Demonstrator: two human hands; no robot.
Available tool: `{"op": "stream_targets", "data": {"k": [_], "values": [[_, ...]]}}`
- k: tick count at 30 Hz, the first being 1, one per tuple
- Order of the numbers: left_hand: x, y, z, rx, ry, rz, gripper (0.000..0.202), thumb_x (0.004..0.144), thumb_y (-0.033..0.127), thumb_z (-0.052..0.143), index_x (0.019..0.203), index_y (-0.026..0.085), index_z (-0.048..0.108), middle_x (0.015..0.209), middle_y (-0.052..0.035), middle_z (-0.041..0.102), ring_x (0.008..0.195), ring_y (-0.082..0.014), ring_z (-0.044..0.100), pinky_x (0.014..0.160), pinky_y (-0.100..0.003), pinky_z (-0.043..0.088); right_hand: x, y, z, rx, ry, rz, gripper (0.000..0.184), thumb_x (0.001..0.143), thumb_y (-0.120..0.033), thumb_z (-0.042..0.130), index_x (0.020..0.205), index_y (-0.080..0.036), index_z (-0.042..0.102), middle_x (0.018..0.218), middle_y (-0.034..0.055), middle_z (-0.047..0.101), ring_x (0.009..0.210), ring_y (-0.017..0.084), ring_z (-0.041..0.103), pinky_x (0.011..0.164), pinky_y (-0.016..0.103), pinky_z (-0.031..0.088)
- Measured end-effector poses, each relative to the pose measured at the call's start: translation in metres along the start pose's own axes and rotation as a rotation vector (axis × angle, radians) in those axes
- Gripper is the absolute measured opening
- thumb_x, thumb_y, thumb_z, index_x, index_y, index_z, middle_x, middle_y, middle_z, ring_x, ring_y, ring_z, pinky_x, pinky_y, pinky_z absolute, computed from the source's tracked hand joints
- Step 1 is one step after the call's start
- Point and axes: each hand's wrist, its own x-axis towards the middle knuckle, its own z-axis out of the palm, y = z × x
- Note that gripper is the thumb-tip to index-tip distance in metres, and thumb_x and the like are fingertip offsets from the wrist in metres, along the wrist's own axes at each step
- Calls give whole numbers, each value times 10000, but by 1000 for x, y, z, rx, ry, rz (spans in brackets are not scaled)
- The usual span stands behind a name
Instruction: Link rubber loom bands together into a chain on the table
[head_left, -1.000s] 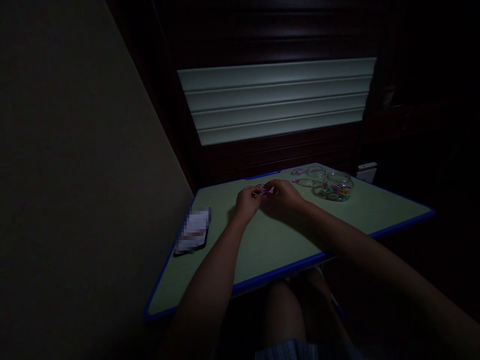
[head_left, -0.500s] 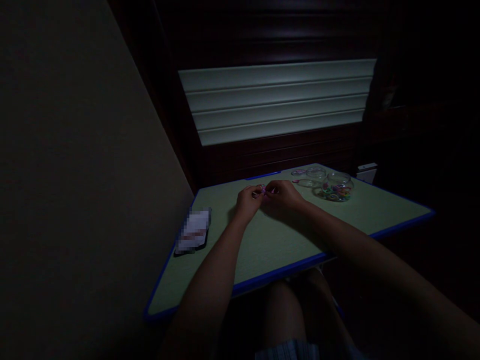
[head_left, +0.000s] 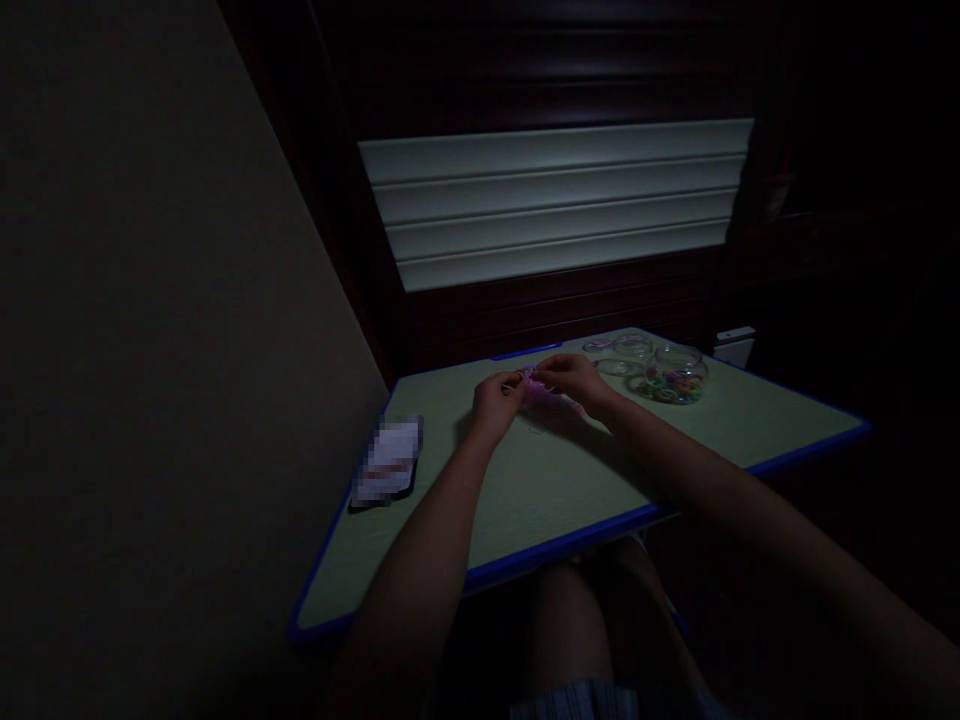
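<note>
Over the far middle of the table, my left hand (head_left: 498, 398) is closed, its thumb and fingers pinching one side of a small pink and purple item (head_left: 544, 397). My right hand (head_left: 576, 378) pinches the top of that same item from the other side. The item hangs loosely below the fingertips and spreads toward the right; in this dim light its exact kind cannot be made out. To the right of my right hand stands a clear round jar (head_left: 677, 376) holding several small colourful rings that look like hair ties.
The pale green table (head_left: 555, 490) has a blue edge. On its left lies a phone-like object (head_left: 386, 462) with a blurred-out screen. Clear lids or shallow containers (head_left: 621, 367) sit beside the jar. A wall rises close on the left, a white slatted panel (head_left: 562, 200) behind.
My right hand has risen slightly and turned, still pinching. More of the pink item now shows, hanging down below the fingers. My left hand has stayed nearly in place.
</note>
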Motion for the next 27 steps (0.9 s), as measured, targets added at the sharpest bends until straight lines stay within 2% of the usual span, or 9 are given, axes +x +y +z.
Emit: {"op": "stream_targets", "data": {"k": [10, 18, 22, 27], "values": [[0, 7, -1, 16, -7, -10, 162, 700, 262, 578, 756, 129, 650, 789, -56, 658, 667, -116, 586, 637, -229, 463, -3, 1, 0, 33, -117, 83, 213, 616, -289, 627, 727, -108, 612, 597, 0, 578, 510, 59, 478, 521, 192, 384], [1, 2, 0, 46, -6, 8, 143, 699, 254, 571, 742, 141, 647, 735, -40, 653, 650, -116, 583, 626, -232, 463, -4, 1, 2, -23, -116, 82, 227, 631, -299, 610, 745, -103, 605, 616, 14, 589, 496, 64, 474, 483, 186, 366], [1, 0, -1, 64, 0, 30, 130, 701, 235, 561, 743, 144, 645, 730, -35, 650, 639, -109, 576, 635, -231, 460, -2, 3, 2, -153, -84, -14, 225, 662, -294, 584, 777, -101, 603, 670, 29, 602, 551, 80, 506, 526, 196, 387], [0, 1, -2, 90, -14, 54, 133, 710, 239, 551, 751, 151, 643, 741, -33, 649, 630, -105, 565, 629, -227, 454, -4, -1, -2, -503, -6, -255, 247, 717, -277, 532, 897, -123, 602, 805, 58, 618, 653, 107, 532, 604, 219, 396]]}}
